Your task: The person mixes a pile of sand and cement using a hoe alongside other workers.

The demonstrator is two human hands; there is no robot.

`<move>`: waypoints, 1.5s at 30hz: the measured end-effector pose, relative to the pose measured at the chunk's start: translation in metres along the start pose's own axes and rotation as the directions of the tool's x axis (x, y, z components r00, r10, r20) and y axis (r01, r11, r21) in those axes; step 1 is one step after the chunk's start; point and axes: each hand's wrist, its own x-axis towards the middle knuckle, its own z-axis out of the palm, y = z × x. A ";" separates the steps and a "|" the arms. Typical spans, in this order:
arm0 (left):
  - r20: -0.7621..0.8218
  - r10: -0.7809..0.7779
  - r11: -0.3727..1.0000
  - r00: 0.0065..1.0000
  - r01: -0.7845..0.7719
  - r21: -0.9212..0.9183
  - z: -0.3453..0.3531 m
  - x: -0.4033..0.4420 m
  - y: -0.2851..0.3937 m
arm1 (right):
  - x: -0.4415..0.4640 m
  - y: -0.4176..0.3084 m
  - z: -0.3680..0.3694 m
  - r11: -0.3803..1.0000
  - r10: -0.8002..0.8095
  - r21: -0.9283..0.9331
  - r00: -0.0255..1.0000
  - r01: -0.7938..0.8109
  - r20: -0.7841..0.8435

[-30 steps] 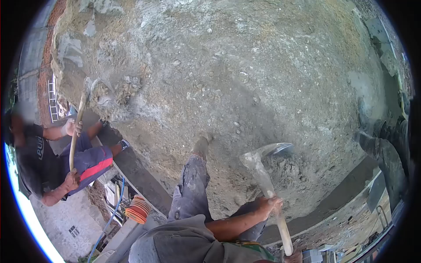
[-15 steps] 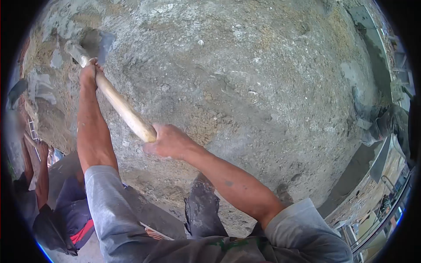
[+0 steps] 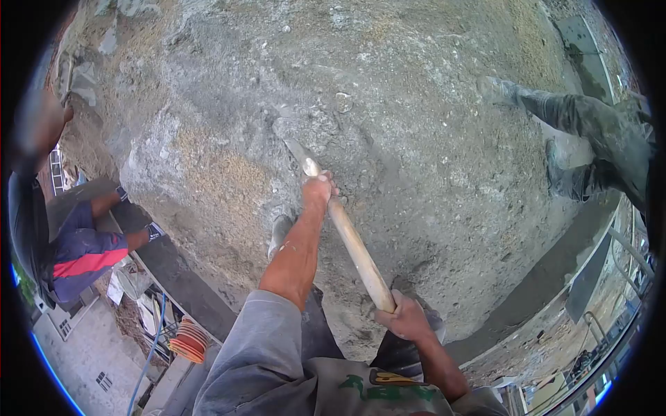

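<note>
Both my hands grip a long tool by its pale, round wooden handle [image 3: 357, 253]. Up near the tool's head, my left hand [image 3: 319, 188] is wrapped round the handle. My right hand [image 3: 408, 319] closes over the lower end, close to my body. The tool slants away from me, and its grey head goes into a broad heap of grey, sandy mix [image 3: 444, 180]. Dust and mix cover the head, so its shape cannot be made out. One shoe [image 3: 279, 232] shows beside my left forearm.
At the left, another person in dark shorts with a red stripe [image 3: 90, 262] works at the heap's edge. Another person's dusty trouser legs [image 3: 576, 118] stand on the right. Below left are a stack of orange round items [image 3: 189, 341] and a blue hose [image 3: 158, 326].
My hands and the tool have swung from the upper left to the middle, and the tool's head now sits in the mix. My view has shifted, showing more of the person at left.
</note>
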 end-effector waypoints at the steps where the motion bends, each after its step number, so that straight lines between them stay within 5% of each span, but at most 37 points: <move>1: 0.018 -0.041 0.999 0.999 0.042 -0.029 0.022 -0.036 -0.028 | -0.032 0.026 -0.004 0.999 0.033 0.007 0.999 -0.033 -0.016; 4: 0.114 -0.140 0.988 0.984 0.147 -0.052 0.080 -0.149 -0.104 | -0.140 0.088 -0.004 0.974 0.227 0.010 0.972 -0.227 -0.058; 5: 0.223 -0.175 0.977 0.959 0.198 -0.082 0.102 -0.168 -0.162 | -0.180 0.111 0.007 0.981 0.156 -0.086 0.970 -0.174 -0.188; 6: 0.240 -0.234 0.955 0.942 0.268 -0.124 0.123 -0.212 -0.185 | -0.215 0.143 0.021 0.942 0.336 0.077 0.926 -0.327 -0.170; 8: 0.414 -0.297 0.948 0.860 0.319 0.018 0.152 -0.281 -0.242 | -0.283 0.179 0.024 0.902 0.426 -0.005 0.890 -0.432 -0.164; 9: 0.338 -0.442 0.882 0.831 0.471 -0.006 0.160 -0.322 -0.240 | -0.287 0.182 0.022 0.913 0.391 -0.048 0.901 -0.406 -0.186; 11: 0.355 -0.415 0.838 0.838 0.504 -0.211 0.148 -0.364 -0.234 | -0.292 0.176 0.025 0.926 0.328 -0.122 0.922 -0.357 -0.204; 13: 0.451 -0.347 0.849 0.822 0.480 -0.223 0.108 -0.334 -0.221 | -0.290 0.156 0.045 0.938 0.265 -0.166 0.938 -0.304 -0.222; 14: 0.500 -0.293 0.858 0.815 0.455 -0.238 0.089 -0.310 -0.202 | -0.278 0.142 0.051 0.944 0.218 -0.192 0.946 -0.266 -0.239; 15: 0.287 -0.118 0.906 0.951 0.221 -0.360 0.060 -0.281 -0.131 | -0.260 0.126 0.056 0.950 0.164 -0.220 0.952 -0.223 -0.257; 16: 0.250 -0.156 0.948 0.955 0.217 -0.235 0.021 -0.238 -0.071 | -0.205 0.086 0.064 0.947 0.319 -0.020 0.945 -0.321 -0.070; 18: -0.007 0.087 0.993 0.996 -0.087 -0.082 -0.053 -0.135 0.017 | -0.096 -0.015 0.092 0.992 0.119 0.041 0.993 -0.119 -0.007; 19: -0.170 0.129 0.990 0.977 -0.115 0.086 -0.094 -0.079 0.055 | -0.046 -0.060 0.112 0.986 -0.101 0.129 0.992 0.110 -0.072; 22: -0.361 0.533 0.835 0.765 -0.408 0.369 -0.215 -0.014 0.244 | 0.091 -0.199 0.144 0.893 -0.374 0.262 0.927 0.366 -0.023; 24: -0.380 0.686 0.724 0.620 -0.529 0.443 -0.273 0.014 0.322 | 0.141 -0.291 0.141 0.872 -0.424 0.285 0.905 0.399 0.030; 26: -0.339 0.653 0.747 0.677 -0.502 0.436 -0.306 0.048 0.343 | 0.173 -0.310 0.155 0.880 -0.393 0.339 0.910 0.331 0.130; 28: -0.294 0.526 0.739 0.798 -0.257 0.623 -0.319 0.091 0.288 | 0.197 -0.296 0.163 0.929 -0.274 0.318 0.930 0.190 0.246; 29: -0.494 0.456 0.812 0.740 -0.119 0.572 -0.321 0.149 0.209 | 0.201 -0.261 0.175 0.932 -0.173 0.361 0.924 0.042 0.340; 30: -0.486 0.425 0.750 0.763 0.004 0.662 -0.320 0.180 0.130 | 0.197 -0.218 0.183 0.915 -0.076 0.389 0.897 -0.110 0.434; 33: -0.339 0.168 0.968 0.926 -0.089 0.236 -0.288 0.131 0.058 | 0.157 -0.161 0.148 0.994 -0.093 0.080 0.955 0.074 0.282; 36: -0.440 0.156 0.988 0.884 -0.140 0.067 -0.228 0.073 0.005 | 0.102 -0.118 0.108 0.993 -0.104 -0.032 0.972 0.113 0.211; 38: -0.372 0.129 0.970 0.919 -0.039 0.241 -0.178 0.051 -0.062 | 0.055 -0.055 0.072 0.981 -0.133 -0.116 0.975 0.155 0.180; 39: -0.356 0.025 1.000 0.934 -0.023 0.011 -0.134 -0.011 -0.062 | 0.031 -0.015 0.059 0.964 -0.153 -0.193 0.977 0.180 0.146; 41: -0.262 -0.022 0.995 0.965 -0.004 -0.098 -0.067 -0.065 -0.120 | -0.027 0.053 0.038 0.955 -0.073 -0.280 0.993 0.096 0.093; 42: -0.096 -0.091 0.897 0.991 0.040 -0.440 -0.034 -0.080 -0.164 | -0.058 0.076 0.027 0.956 0.022 -0.294 0.998 -0.001 0.067; 43: -0.038 -0.121 0.932 0.992 0.100 -0.348 -0.002 -0.113 -0.189 | -0.093 0.101 0.021 0.934 0.103 -0.346 0.994 -0.089 0.023; 44: 0.081 -0.175 0.838 0.981 0.191 -0.511 0.029 -0.144 -0.219 | -0.127 0.124 0.019 0.904 0.182 -0.388 0.983 -0.180 -0.032; 45: 0.159 -0.199 0.843 0.967 0.252 -0.476 0.060 -0.178 -0.254 | -0.163 0.147 0.022 0.859 0.175 -0.476 0.982 -0.190 -0.075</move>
